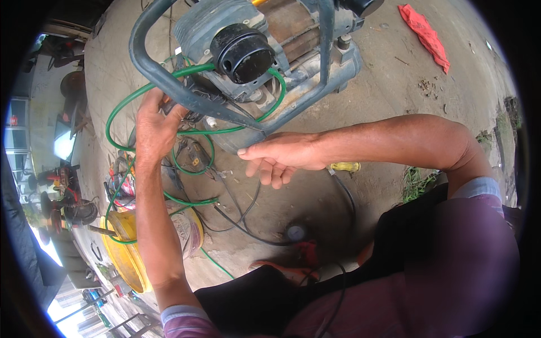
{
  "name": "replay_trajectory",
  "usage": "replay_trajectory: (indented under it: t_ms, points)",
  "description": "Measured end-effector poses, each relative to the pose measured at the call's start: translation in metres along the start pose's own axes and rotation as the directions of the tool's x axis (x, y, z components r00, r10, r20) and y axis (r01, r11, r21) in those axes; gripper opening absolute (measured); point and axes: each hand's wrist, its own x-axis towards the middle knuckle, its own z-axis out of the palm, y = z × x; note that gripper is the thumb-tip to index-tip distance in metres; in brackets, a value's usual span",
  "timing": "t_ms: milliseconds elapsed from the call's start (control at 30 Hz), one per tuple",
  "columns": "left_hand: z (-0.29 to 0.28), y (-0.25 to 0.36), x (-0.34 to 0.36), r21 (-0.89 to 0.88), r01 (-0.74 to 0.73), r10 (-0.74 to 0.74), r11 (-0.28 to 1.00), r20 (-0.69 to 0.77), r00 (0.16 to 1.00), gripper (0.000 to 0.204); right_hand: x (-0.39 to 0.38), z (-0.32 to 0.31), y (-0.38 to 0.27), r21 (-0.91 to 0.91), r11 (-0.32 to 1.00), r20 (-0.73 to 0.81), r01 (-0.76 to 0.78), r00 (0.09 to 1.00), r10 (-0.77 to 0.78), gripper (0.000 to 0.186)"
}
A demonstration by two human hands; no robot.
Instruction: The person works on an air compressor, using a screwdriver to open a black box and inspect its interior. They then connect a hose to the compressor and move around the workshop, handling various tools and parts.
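A dusty grey air compressor [293,25] stands at the top, with a round black filter housing [247,59] and a bent tube handle [147,63]. My left hand [155,124] reaches behind the handle at the machine's left end. Its fingers close on something among the small fittings, mostly hidden by the tube. A green hose [110,115] loops around that hand and past the housing. My right hand [282,159] is below the tank's near end, palm partly upturned. Its thumb lies at the tank's edge; the loosely curled fingers are apart and hold nothing visible.
Black cables [248,222] and more hose trail over the ground below the hands. A yellow tub [121,248] stands at lower left beside a pale bucket [191,228]. A yellow-handled tool [345,167] lies right of my right hand. Red cloth [425,36] lies far right.
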Motion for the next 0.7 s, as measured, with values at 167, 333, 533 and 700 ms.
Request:
replay_trajectory:
  t_ms: [167, 333, 533, 700]
  points:
    - [-0.003, -0.003, 0.000, 0.119, -0.014, 0.011, 0.993, 0.029, 1.000, 0.046, -0.001, -0.001, 0.003, 0.019, 0.999, 0.019, 0.033, 0.999, -0.034, 0.079]
    - [0.003, 0.005, 0.000, 0.078, 0.071, -0.072, 0.994, 0.002, 0.997, 0.047, -0.006, -0.004, 0.001, 0.015, 0.999, 0.004, 0.032, 0.999, -0.032, 0.080]
    - [0.003, 0.008, -0.002, 0.143, 0.020, -0.019, 0.989, -0.007, 1.000, 0.046, -0.007, -0.010, 0.004, -0.004, 0.999, -0.040, 0.032, 0.999, -0.032, 0.078]
    - [0.008, 0.009, -0.008, 0.146, 0.020, -0.017, 0.989, -0.018, 1.000, 0.046, -0.001, -0.015, -0.002, -0.040, 0.995, -0.126, 0.091, 0.987, -0.095, 0.075]
